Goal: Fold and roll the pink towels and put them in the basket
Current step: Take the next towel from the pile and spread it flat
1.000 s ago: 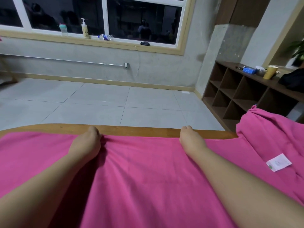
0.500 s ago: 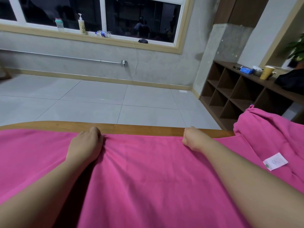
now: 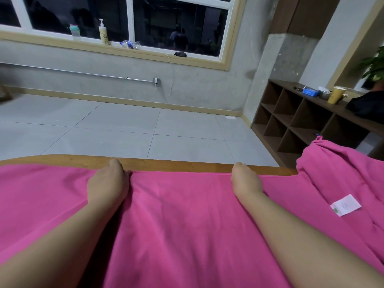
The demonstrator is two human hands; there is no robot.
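Note:
A pink towel (image 3: 178, 215) lies spread across the wooden table (image 3: 187, 164), its far hem along the table's far edge. My left hand (image 3: 108, 183) lies on that hem left of centre, fingers curled down over it, with the cloth bunched beside it. My right hand (image 3: 245, 179) grips the same hem further right, fingertips tucked under and hidden. A second pink towel (image 3: 340, 171) sits heaped at the right, with a white label (image 3: 346, 204) on it. No basket is in view.
Beyond the table is a grey tiled floor (image 3: 124, 125). A brown cubby shelf (image 3: 301, 121) stands at the right with a yellow cup (image 3: 335, 94) and small items on top. Bottles stand on the window sill (image 3: 104, 43).
Both hands stay at the towel's far hem. The right hand closed into a fist on the hem half a second ago and now lies a little flatter. The view shifted slightly.

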